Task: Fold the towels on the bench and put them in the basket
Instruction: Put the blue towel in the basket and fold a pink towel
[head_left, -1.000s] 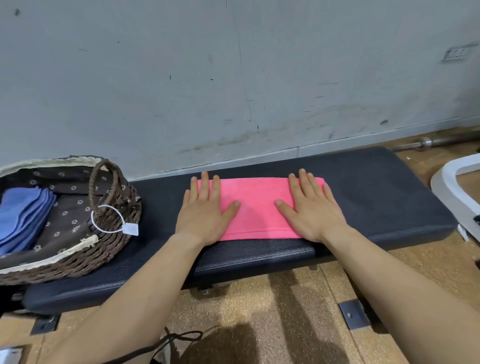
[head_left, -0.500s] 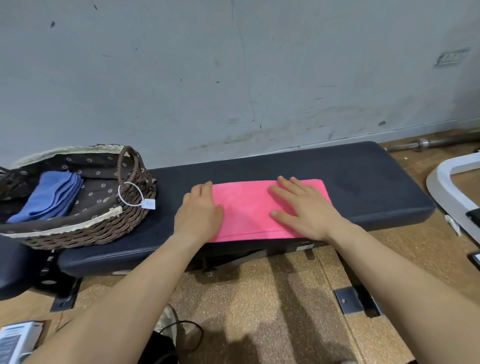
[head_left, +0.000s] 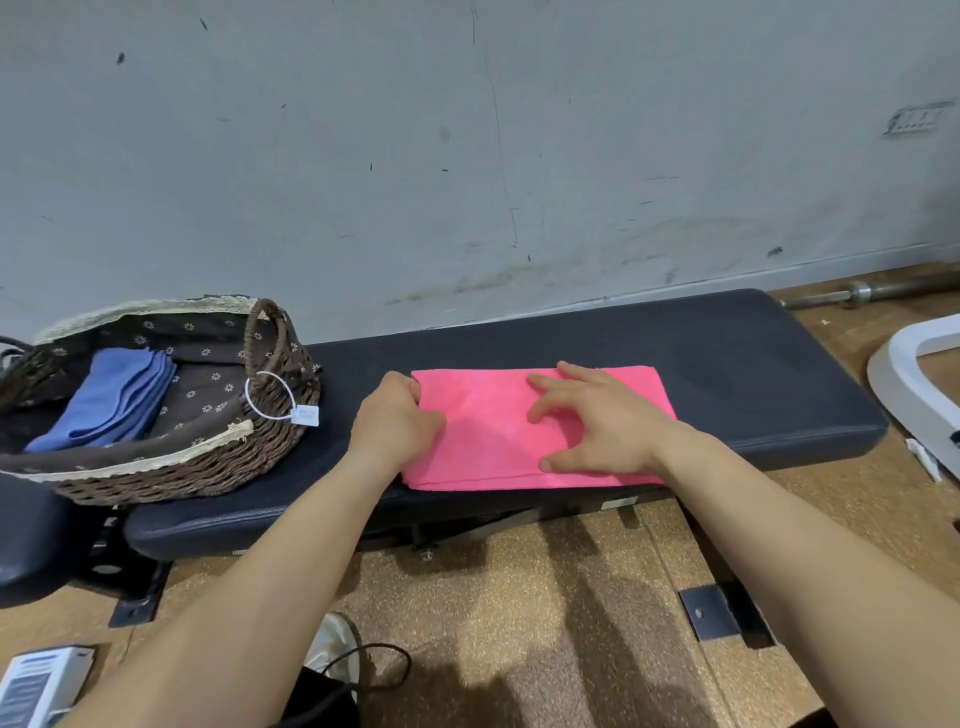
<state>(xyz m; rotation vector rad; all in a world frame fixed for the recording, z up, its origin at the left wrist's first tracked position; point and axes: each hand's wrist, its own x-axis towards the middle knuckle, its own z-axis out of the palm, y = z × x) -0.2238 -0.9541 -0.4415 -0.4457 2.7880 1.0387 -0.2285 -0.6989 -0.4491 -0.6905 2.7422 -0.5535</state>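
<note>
A pink towel (head_left: 488, 431), folded into a long strip, lies flat on the dark padded bench (head_left: 753, 358). My left hand (head_left: 396, 423) curls over the towel's left end and grips it. My right hand (head_left: 597, 421) rests on the middle of the towel with spread fingers, its fingertips and thumb touching the cloth. At the bench's left end stands a brown wicker basket (head_left: 208, 467) with a dark flowered lining. Folded blue towels (head_left: 111, 397) lie inside the basket.
A grey wall runs right behind the bench. A barbell bar (head_left: 857, 293) lies on the floor at the far right, by a white frame (head_left: 904, 374). A black cable (head_left: 363, 670) and a white device (head_left: 36, 686) lie on the cork floor near me.
My left hand has gone from lying flat on the towel to curling round its left end. My right hand has slid leftward to the towel's middle. The view has shifted left.
</note>
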